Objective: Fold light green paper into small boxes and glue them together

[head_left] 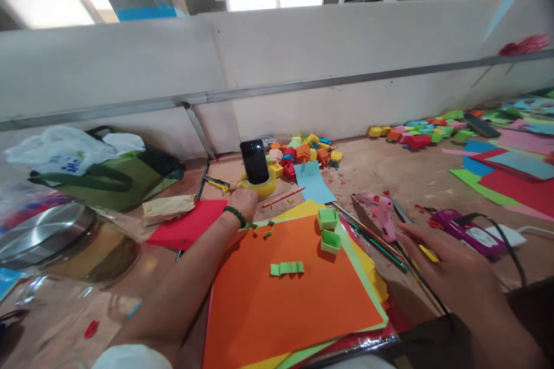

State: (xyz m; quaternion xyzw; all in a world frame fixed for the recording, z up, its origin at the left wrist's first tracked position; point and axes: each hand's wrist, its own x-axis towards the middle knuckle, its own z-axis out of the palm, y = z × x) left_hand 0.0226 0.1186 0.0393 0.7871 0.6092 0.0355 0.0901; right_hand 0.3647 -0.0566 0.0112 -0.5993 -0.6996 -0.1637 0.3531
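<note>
My left hand (244, 203), with a dark beaded bracelet (236, 216) at the wrist, reaches to the yellow tape roll (265, 184) where a black phone (254, 161) leans upright. Its fingertips are hidden, so I cannot tell whether they grip anything. My right hand (441, 259) has its fingers stretched out beside the handle of a pink glue gun (381, 210); any touch is unclear. Between my arms lies an orange sheet (285, 317) on other coloured paper. On it are a folded green strip (287, 268), two small green paper boxes (330, 241) and small green scraps (263, 229).
Colourful small paper boxes (303, 153) are piled behind the phone. Pencils (372, 239) lie beside the orange sheet. A purple device (467, 233) with a black cable sits right. A lidded jar (73, 242) and a green bag (104, 179) stand left.
</note>
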